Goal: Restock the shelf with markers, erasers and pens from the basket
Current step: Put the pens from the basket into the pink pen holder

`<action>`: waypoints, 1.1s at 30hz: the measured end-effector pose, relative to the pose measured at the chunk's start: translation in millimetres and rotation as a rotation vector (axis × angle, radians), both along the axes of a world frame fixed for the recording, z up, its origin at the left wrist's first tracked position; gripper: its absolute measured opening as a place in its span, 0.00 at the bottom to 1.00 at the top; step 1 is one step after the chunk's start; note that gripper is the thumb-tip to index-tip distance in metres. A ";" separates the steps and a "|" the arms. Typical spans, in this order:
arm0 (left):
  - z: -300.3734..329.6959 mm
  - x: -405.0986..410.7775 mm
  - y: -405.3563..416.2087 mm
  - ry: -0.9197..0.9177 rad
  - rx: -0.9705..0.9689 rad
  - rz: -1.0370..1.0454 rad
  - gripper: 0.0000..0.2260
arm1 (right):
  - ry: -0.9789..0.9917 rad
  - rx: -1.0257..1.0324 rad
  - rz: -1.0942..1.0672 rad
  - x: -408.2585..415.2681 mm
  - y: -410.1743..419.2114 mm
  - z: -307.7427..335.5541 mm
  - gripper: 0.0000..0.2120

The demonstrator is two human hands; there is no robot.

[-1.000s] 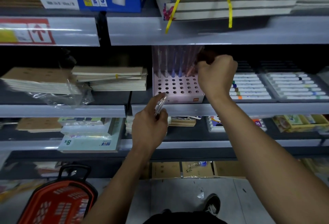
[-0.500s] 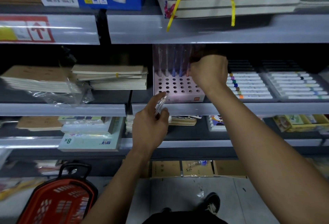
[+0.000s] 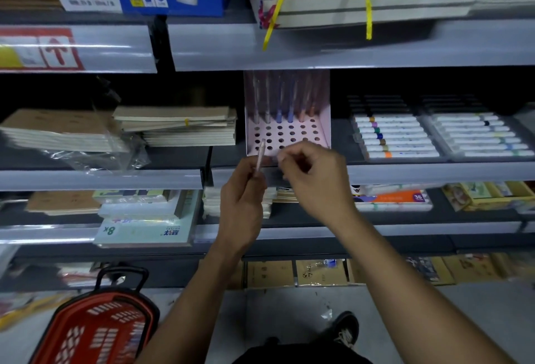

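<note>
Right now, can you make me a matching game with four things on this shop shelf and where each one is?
Things:
1. clear pen
2. red plastic basket
3. pink pen stand with round holes
4. tray of white markers with coloured caps

Places:
A. on the floor, bottom left
B. held in the left hand
C. on the middle shelf, right of the pink stand
D. on the middle shelf, right of the stacked notebooks

Pairs: 1-B, 2-A, 3-D, 4-C
</note>
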State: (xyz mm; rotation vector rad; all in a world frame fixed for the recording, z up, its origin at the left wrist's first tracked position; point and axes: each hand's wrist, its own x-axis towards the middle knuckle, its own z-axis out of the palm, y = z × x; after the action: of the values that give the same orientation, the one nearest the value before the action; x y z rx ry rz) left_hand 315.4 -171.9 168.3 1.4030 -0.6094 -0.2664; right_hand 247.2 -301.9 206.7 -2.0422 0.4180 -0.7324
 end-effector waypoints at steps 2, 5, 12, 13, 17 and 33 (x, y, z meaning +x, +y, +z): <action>-0.4 -2.2 -1.7 -0.070 0.016 -0.017 0.17 | -0.018 0.074 0.032 -3.8 9.6 -9.0 0.03; -3.7 -5.7 -4.2 -0.102 0.050 -0.027 0.19 | -0.060 0.143 0.041 -6.7 17.7 -16.8 0.02; -2.1 -9.4 -4.6 -0.163 0.174 -0.019 0.22 | -0.083 0.230 -0.034 -12.6 10.7 -16.1 0.02; -1.6 -8.9 -4.9 -0.182 0.186 -0.015 0.22 | -0.083 0.243 -0.045 -12.9 8.5 -14.0 0.02; -4.5 -4.8 -2.9 -0.234 0.266 0.031 0.21 | -0.125 0.255 -0.093 -14.2 -5.3 -1.9 0.01; 4.1 -1.1 7.6 -0.480 0.569 0.164 0.28 | -0.258 0.043 -0.443 21.4 -73.8 42.8 0.07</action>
State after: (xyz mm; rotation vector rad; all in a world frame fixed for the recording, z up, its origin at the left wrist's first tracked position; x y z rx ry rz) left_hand 314.3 -164.3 172.3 2.0840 -0.8441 0.0436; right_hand 268.6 -375.7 249.6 -1.7998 0.7391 -1.2260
